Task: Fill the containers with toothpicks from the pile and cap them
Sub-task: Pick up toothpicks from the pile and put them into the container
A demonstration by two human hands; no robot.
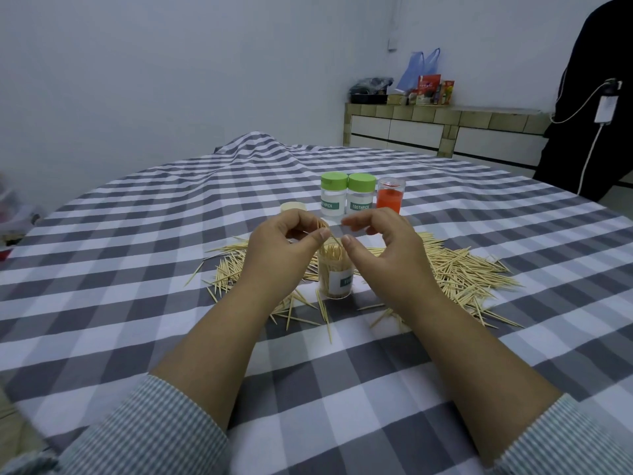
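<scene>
A: Where does the open container (335,275) stand?

B: Upright on the checked tablecloth (342,389), in the middle of the toothpick pile (455,265), between the person's two wrists. It is clear, has a white label, and is packed with toothpicks whose tips stick up past its rim.

A: And the left hand (277,255)?

B: It hovers over the container's mouth with the fingers curled, pinching a toothpick (334,238) between thumb and forefinger. The pick slants down toward the opening.

A: The right hand (380,248)?

B: It is just beside the left, fingers loosely curved, thumb tip close to the slanted pick. Whether it actually touches or grips anything cannot be told; something pale blurs between its fingertips.

A: What sits behind the hands?

B: Two capped containers (347,197) with green lids and "TOOTHPICK" labels stand touching side by side. Just to their right is a clear jar (390,197) with orange-red contents. To their left a cream lid (293,207) lies on the cloth, partly hidden by the left hand.

A: Anything further off?

B: A tiled counter (445,125) with bags and boxes stands by the wall.
</scene>
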